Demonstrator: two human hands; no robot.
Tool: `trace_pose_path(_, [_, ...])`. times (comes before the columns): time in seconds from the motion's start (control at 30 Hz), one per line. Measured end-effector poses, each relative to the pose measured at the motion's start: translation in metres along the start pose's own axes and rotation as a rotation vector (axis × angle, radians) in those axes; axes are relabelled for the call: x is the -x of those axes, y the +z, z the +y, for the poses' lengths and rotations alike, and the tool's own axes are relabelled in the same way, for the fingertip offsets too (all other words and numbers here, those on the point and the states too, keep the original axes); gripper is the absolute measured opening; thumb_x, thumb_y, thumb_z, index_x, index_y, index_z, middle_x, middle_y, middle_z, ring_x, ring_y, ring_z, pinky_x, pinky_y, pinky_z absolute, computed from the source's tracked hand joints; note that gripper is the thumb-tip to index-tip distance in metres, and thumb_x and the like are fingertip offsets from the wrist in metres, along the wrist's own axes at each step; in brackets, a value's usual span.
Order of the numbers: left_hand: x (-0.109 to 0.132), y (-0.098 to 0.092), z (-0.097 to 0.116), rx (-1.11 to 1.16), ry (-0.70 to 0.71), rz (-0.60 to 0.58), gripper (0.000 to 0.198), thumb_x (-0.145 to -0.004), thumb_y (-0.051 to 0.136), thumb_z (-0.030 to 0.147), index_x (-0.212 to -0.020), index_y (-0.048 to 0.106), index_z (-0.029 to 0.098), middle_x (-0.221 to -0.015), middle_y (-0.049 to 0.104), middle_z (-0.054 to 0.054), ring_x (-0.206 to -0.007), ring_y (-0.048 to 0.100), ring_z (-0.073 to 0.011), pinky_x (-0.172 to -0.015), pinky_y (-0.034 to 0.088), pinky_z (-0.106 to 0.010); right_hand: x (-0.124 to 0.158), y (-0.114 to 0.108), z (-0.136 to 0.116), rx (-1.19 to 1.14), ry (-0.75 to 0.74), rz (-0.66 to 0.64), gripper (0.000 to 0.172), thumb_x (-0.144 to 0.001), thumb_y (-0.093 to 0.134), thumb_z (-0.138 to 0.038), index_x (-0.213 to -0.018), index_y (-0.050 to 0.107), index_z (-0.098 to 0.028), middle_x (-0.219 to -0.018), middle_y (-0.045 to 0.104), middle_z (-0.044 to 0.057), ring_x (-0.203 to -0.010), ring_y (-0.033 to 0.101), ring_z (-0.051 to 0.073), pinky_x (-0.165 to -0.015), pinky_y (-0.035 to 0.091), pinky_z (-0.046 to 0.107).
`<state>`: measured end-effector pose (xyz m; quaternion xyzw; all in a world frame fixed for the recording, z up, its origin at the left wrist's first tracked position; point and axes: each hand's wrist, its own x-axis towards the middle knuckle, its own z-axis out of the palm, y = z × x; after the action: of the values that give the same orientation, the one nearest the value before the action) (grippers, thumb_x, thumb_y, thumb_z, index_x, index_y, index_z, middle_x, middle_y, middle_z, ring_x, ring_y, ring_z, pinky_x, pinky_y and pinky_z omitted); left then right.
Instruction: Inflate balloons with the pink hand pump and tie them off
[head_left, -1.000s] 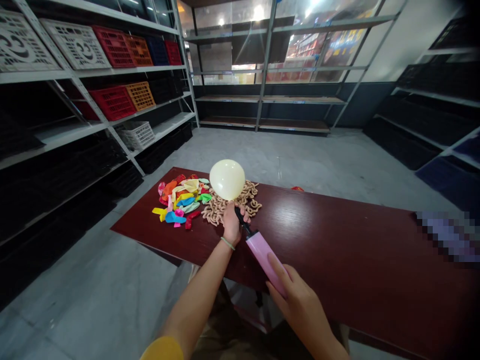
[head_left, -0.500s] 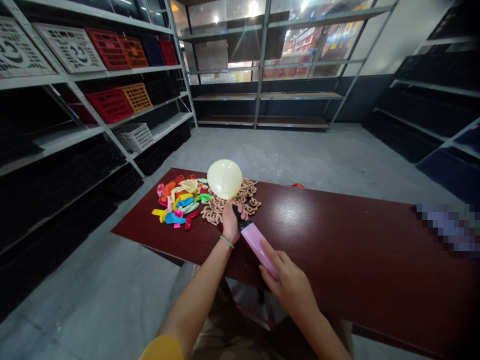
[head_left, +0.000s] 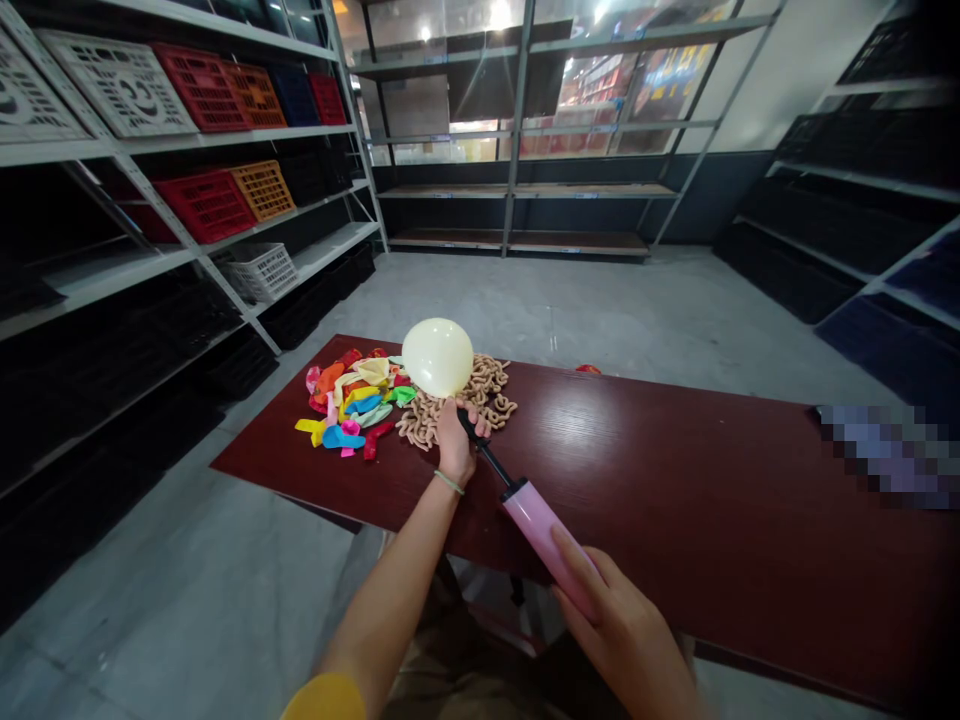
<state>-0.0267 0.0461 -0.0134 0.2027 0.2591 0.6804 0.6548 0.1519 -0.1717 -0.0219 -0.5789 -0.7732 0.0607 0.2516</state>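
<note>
A pale cream balloon (head_left: 438, 355), partly inflated, sits at the black front end of a pink balloon pump (head_left: 551, 545). Around that end and the balloon's neck my left hand (head_left: 456, 440) is closed; its fingers partly hide the nozzle. My right hand (head_left: 626, 615) grips the pump's pink barrel, which is pulled back so that a black rod shows. Behind my left hand lies a pile of tan, curly, worm-like pieces (head_left: 491, 385). Left of it are several uninflated balloons (head_left: 364, 400) in many colours.
The dark red table (head_left: 675, 480) runs off to the right, where a pixelated patch (head_left: 885, 455) covers something. Metal shelves (head_left: 517, 190) stand behind, and shelving with plastic crates (head_left: 206, 205) is at the left. A small red thing (head_left: 589, 369) shows past the table's far edge.
My right hand has drawn the pink barrel back toward me and to the right, exposing the black rod. My left hand keeps its hold at the balloon. The view has shifted slightly.
</note>
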Motion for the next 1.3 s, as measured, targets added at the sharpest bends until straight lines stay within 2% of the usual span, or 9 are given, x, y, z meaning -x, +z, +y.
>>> trace_pose_path(0.23, [0.003,-0.001,-0.005,-0.003,-0.054,-0.011,0.021,-0.096,0.045,0.037,-0.081,0.044,0.021,-0.057,0.045,0.005,-0.039,0.038,-0.0075,-0.043,0.035,-0.019,-0.051,0.021,-0.008,0.046,0.044,-0.011,0.058,-0.094,0.049,-0.031,-0.15,0.035,-0.027,-0.097,0.065,0.006,-0.076,0.067,0.018,-0.065,0.055,0.028])
trace_pose_path(0.3, [0.004,-0.002,-0.005,0.001,-0.056,0.0,0.021,-0.095,0.045,0.037,-0.082,0.044,0.021,-0.057,0.045,0.005,-0.039,0.038,-0.0075,-0.044,0.036,-0.019,-0.057,0.025,-0.012,0.037,0.032,-0.008,0.057,-0.094,0.049,-0.031,-0.15,0.036,-0.027,-0.096,0.064,0.005,-0.076,0.067,0.018,-0.065,0.055,0.027])
trace_pose_path(0.47, [0.003,-0.002,-0.002,-0.033,-0.019,0.006,0.023,-0.095,0.047,0.039,-0.08,0.045,0.021,-0.055,0.044,0.006,-0.039,0.039,-0.0083,-0.043,0.035,-0.02,-0.035,0.018,-0.01,0.022,-0.004,0.018,0.058,-0.094,0.049,-0.028,-0.151,0.034,-0.027,-0.103,0.065,0.007,-0.083,0.067,0.019,-0.069,0.056,0.029])
trace_pose_path(0.63, [-0.001,-0.002,0.004,0.016,-0.005,0.009,0.023,-0.095,0.047,0.039,-0.08,0.044,0.021,-0.055,0.043,0.006,-0.039,0.038,-0.0085,-0.041,0.035,-0.021,-0.009,0.002,0.0,-0.052,-0.003,-0.026,0.06,-0.094,0.048,-0.025,-0.151,0.031,-0.029,-0.107,0.065,0.007,-0.088,0.067,0.018,-0.075,0.056,0.027])
trace_pose_path(0.73, [-0.001,-0.003,0.005,0.017,0.015,0.014,0.023,-0.095,0.047,0.037,-0.08,0.043,0.021,-0.056,0.042,0.006,-0.04,0.038,-0.0078,-0.041,0.034,-0.02,-0.013,0.004,0.002,-0.038,0.009,-0.033,0.06,-0.094,0.05,-0.026,-0.151,0.032,-0.031,-0.106,0.065,0.006,-0.086,0.067,0.018,-0.074,0.056,0.028])
trace_pose_path(0.93, [0.003,-0.002,0.003,-0.04,0.015,0.02,0.024,-0.095,0.046,0.04,-0.08,0.042,0.022,-0.057,0.043,0.006,-0.039,0.038,-0.0078,-0.042,0.034,-0.02,-0.053,0.019,-0.01,-0.002,0.037,-0.018,0.058,-0.094,0.051,-0.029,-0.15,0.035,-0.029,-0.099,0.064,0.006,-0.081,0.067,0.019,-0.07,0.056,0.029])
trace_pose_path(1.03, [0.005,0.0,0.004,-0.028,-0.004,0.019,0.024,-0.095,0.046,0.039,-0.079,0.041,0.021,-0.056,0.042,0.006,-0.039,0.038,-0.008,-0.042,0.034,-0.02,-0.063,0.023,-0.015,0.002,0.032,-0.021,0.059,-0.094,0.051,-0.03,-0.15,0.035,-0.028,-0.096,0.063,0.005,-0.078,0.066,0.019,-0.068,0.055,0.028])
trace_pose_path(1.3, [0.003,0.0,0.008,0.012,-0.009,0.014,0.024,-0.096,0.046,0.039,-0.081,0.043,0.021,-0.056,0.042,0.006,-0.039,0.039,-0.008,-0.043,0.034,-0.02,-0.034,0.012,-0.013,0.037,-0.024,-0.007,0.06,-0.094,0.05,-0.027,-0.152,0.032,-0.028,-0.104,0.064,0.007,-0.085,0.066,0.02,-0.07,0.056,0.03])
